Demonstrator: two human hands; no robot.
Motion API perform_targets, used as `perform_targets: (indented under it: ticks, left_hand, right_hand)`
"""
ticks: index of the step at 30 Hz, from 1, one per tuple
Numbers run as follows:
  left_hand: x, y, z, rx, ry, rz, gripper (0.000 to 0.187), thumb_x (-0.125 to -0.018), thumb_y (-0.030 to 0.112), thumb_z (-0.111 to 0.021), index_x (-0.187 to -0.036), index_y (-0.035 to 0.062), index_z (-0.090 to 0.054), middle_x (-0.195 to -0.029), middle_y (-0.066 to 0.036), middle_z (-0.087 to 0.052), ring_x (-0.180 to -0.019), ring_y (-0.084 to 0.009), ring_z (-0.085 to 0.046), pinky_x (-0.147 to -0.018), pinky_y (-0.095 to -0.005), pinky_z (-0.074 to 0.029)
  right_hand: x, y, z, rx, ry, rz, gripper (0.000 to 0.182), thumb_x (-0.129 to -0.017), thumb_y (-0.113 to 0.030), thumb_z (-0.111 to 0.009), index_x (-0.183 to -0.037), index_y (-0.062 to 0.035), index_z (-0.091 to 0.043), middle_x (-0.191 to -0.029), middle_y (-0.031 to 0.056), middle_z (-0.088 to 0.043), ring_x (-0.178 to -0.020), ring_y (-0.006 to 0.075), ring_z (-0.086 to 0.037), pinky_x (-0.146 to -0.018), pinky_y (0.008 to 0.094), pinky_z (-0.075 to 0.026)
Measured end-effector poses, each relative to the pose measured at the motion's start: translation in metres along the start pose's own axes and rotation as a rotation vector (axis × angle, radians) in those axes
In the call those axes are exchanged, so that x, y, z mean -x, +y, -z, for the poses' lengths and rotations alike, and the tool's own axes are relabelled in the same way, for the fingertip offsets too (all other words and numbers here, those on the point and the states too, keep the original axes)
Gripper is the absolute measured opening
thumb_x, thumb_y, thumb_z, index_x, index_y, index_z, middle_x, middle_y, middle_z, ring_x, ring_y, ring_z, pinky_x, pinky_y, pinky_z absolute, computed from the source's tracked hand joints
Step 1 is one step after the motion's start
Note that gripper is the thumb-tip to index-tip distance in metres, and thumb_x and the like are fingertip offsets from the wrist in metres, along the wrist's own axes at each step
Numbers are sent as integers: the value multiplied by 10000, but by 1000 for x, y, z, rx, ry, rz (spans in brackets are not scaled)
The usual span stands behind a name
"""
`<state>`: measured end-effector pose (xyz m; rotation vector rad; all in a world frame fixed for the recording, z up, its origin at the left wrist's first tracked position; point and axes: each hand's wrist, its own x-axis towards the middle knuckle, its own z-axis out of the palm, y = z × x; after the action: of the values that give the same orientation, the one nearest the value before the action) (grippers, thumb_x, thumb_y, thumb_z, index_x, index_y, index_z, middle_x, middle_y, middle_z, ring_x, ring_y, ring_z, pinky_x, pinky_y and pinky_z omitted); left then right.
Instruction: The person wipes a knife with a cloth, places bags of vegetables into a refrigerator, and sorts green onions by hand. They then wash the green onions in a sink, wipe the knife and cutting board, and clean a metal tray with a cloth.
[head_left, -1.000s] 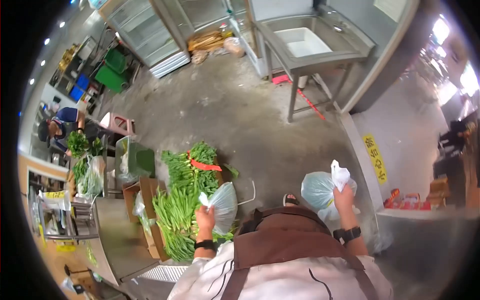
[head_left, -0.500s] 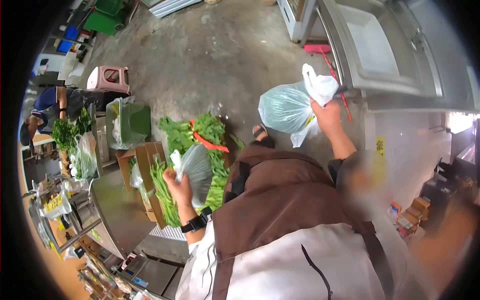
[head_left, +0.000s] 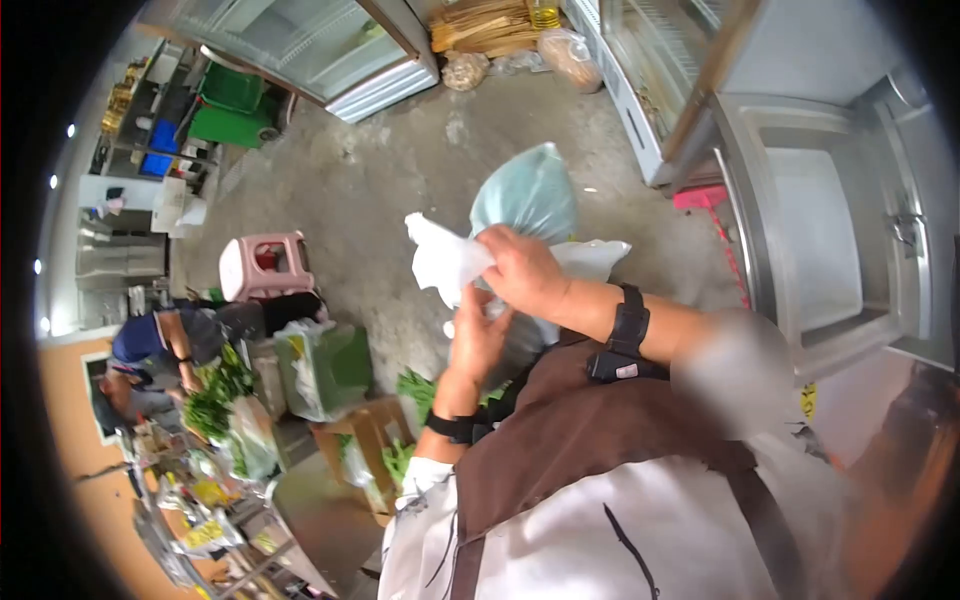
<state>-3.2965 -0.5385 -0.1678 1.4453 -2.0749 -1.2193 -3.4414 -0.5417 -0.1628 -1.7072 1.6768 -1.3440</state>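
Observation:
In front of my body, my right hand (head_left: pixel 525 272) is closed around the gathered neck of a bulging plastic bag (head_left: pixel 525 195), whose contents look green through the film. Loose white bag handles (head_left: pixel 445 255) stick out to the left of the fist, and another flap spreads to its right. Just below, my left hand (head_left: pixel 478 345) is closed, its fingers almost touching the right hand. A second, greyish plastic bag (head_left: pixel 525 345) hangs by the left hand, partly hidden by the hand and apron.
Leafy greens (head_left: pixel 415 390) and a cardboard box (head_left: pixel 375 440) lie at lower left, beside a green bin (head_left: pixel 345 370). A person (head_left: pixel 170 340) handles greens there. A pink stool (head_left: pixel 265 265) stands beyond. Sink (head_left: pixel 815 230) and pink-headed broom (head_left: pixel 700 198) are on the right.
Both hands have come together in front of me, the right moving left with the green-filled bag and the left moving right with the grey one. The view has shifted toward the glass-door fridges.

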Motion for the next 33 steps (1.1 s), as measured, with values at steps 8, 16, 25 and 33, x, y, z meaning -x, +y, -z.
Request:
perform_targets:
  ticks: [8,16,25,33]
  left_hand:
    - [-168,21,72,471,125,-167,481,-800,38,-577,-1250,15,-409,-1187,-66,-490,-1084,-170,-467,-930,-303,-386]
    - [-337,-26,156,625,-175,-250,559,-791,245,-689,-1224,18,-417,-1167,-94,-508,-1040,-183,-507,-883,-317,-419]
    - [-473,-56,195,427,-278,-257,418,-820,220,-631,-1148,9,-480,-1056,-133,-564,-962,-232,-549,-836,-336,-433]
    - [-623,-45,177,207,-290,-282,327,-834,185,-593,-1095,2,-518,-977,-160,-589,-909,-267,-569,-808,-350,-437]
  right_hand:
    - [-178,25,-67,-162,0,2,177,-760,-57,-538,-932,-15,-531,-895,188,-581,-864,383,-552,-752,454,-431]
    - [-336,55,-129,150,27,-166,162,-776,-134,-478,-877,-9,-494,-846,171,-551,-821,331,-536,-734,420,-424]
    - [-449,76,-156,602,183,-105,146,-773,-139,-480,-876,-57,-544,-904,95,-554,-919,244,-488,-810,380,-388]
    - [-527,136,-116,738,16,-141,365,-776,-158,-491,-1115,-34,-539,-1099,106,-543,-1096,274,-443,-920,523,-319]
